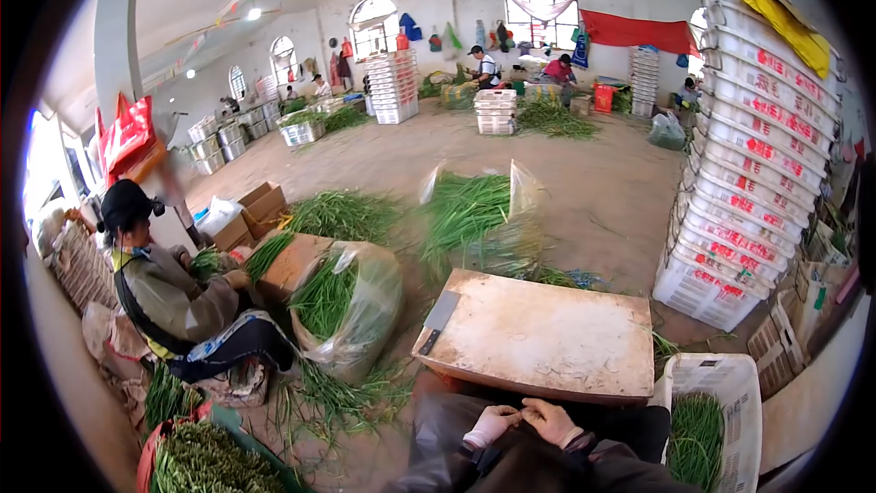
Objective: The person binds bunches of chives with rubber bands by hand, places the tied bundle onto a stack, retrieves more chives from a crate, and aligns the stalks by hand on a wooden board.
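Observation:
My left hand [493, 424] and my right hand [550, 422] meet over my lap, fingertips pinched together. Anything between them is too small to make out. Just beyond them stands a low table with a worn, pale wooden top [547, 329]. A cleaver [436, 319] lies along its left edge. To the right of my lap, a white plastic crate [744, 402] holds a bundle of long, thin green stalks [695, 438]. Behind the table, a clear plastic bag [511, 251] stands open, full of similar green stalks [465, 205].
A person [182, 301] sits at left, handling stalks beside another full bag [370, 319]. Loose stalks [338, 402] litter the floor. A tall stack of white crates [748, 155] rises at right. At lower left, cut stalks [210, 461] fill a container. Other people work at the back.

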Motion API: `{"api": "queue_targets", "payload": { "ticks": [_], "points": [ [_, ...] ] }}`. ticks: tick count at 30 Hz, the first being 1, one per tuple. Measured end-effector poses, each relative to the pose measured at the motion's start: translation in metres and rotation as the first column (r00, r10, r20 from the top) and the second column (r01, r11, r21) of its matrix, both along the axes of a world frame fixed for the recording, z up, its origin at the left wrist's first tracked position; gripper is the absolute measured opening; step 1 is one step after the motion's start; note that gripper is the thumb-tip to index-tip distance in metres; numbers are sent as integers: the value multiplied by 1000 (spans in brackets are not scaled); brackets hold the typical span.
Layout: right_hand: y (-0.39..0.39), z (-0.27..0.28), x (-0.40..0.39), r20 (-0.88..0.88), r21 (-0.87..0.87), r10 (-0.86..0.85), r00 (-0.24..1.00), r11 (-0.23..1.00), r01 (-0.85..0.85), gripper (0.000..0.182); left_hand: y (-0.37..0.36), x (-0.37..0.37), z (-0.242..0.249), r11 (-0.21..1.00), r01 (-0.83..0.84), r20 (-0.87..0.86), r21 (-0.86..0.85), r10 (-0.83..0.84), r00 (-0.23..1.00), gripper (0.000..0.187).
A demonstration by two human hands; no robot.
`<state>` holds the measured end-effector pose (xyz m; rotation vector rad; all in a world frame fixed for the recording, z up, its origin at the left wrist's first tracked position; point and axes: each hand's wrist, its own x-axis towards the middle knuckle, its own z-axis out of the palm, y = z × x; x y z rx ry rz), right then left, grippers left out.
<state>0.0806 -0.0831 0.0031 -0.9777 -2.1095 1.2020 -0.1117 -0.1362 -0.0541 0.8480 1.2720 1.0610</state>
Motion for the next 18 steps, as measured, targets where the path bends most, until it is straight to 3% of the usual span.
{"api": "queue_targets", "payload": {
  "ticks": [2,9,18],
  "points": [
    [-11,-26,-4,20,117,-82,996,990,79,37,-5,-2,6,1000,12,2,4,-12,1000,20],
    [-19,-62,12,104,-119,-125,987,983,137,28,-5,1,-4,995,102,-54,7,-101,993,21],
    [-50,-83,15,-6,-68,-90,996,994,89,29,-11,0,-14,987,163,-101,4,-162,982,18]
  ]
}}
